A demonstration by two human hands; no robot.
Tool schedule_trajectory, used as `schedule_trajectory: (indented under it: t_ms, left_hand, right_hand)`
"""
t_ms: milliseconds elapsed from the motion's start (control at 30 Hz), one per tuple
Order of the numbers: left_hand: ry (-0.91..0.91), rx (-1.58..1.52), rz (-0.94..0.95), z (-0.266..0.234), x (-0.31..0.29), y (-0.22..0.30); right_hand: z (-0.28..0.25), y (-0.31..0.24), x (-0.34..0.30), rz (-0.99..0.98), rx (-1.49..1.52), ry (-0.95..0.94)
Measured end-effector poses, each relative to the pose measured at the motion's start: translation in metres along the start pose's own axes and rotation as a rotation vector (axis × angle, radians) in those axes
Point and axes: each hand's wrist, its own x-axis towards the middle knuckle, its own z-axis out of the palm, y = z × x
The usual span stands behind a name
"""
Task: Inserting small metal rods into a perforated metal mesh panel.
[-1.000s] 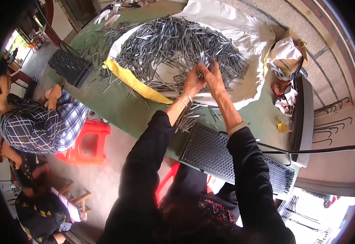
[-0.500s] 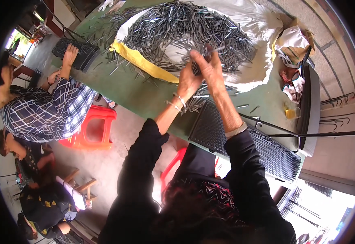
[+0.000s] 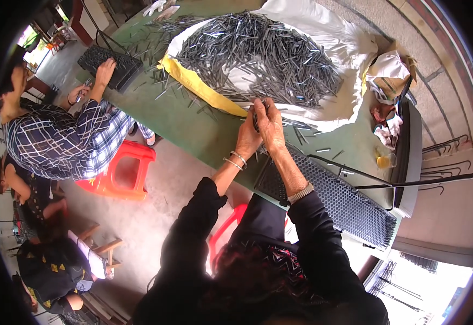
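Just beyond the table's near edge, my left hand (image 3: 248,136) and my right hand (image 3: 271,131) are pressed together, fingers curled around a small bunch of dark metal pins (image 3: 256,122). Much of the bunch is hidden by the fingers. Past my hands, a large heap of the same thin grey pins (image 3: 301,67) lies on an opened white sack (image 3: 350,103) with a yellow edge (image 3: 201,86). Below my right forearm is a long dark tray full of round holes (image 3: 350,197), its left end partly covered by my wrist.
The green table (image 3: 160,116) has loose pins scattered about. A glass of yellow liquid (image 3: 386,158) stands right, near a black lamp-like arm (image 3: 426,181). To the left, a seated person (image 3: 57,141) works at another dark tray (image 3: 112,65); a red stool (image 3: 122,170) stands nearby.
My hands have drawn back from over the heap toward the near edge of the sack and closed together around the pins. The person at left has shifted a hand.
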Motion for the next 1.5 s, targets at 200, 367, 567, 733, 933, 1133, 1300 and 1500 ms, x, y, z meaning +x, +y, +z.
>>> schedule_trajectory:
  t_ms: [200,367,567,733,933,1133,1300,1500]
  left_hand:
    - [-0.051,0.000,-0.046,0.001,-0.001,-0.006]
    - [-0.019,-0.213,-0.144,-0.006,0.011,-0.013]
    - [-0.040,-0.960,-0.551,-0.014,0.022,0.018]
    - [-0.007,-0.823,-0.450,-0.012,0.018,-0.003]
    - [-0.055,-0.524,-0.218,-0.003,0.014,0.001]
    - [0.100,-0.507,-0.031,-0.011,0.015,0.012]
    - [0.006,-0.080,-0.040,-0.018,-0.001,0.002]
    - [0.010,-0.116,0.000,-0.016,-0.002,-0.002]
  right_hand:
    - [-0.004,-0.006,0.003,-0.086,-0.190,0.013]
    - [-0.014,-0.037,0.035,-0.272,-0.112,0.153]
    - [-0.037,0.000,0.034,-0.204,-0.403,0.000]
    - [-0.018,0.023,0.027,-0.173,-0.577,-0.052]
    - [-0.019,0.039,0.034,-0.167,-0.342,-0.062]
    - [-0.015,-0.023,0.018,0.194,-0.289,-0.231]
    - [-0.004,-0.009,-0.001,0.077,0.061,-0.142]
    - [-0.002,-0.008,-0.009,0.107,0.011,-0.176]
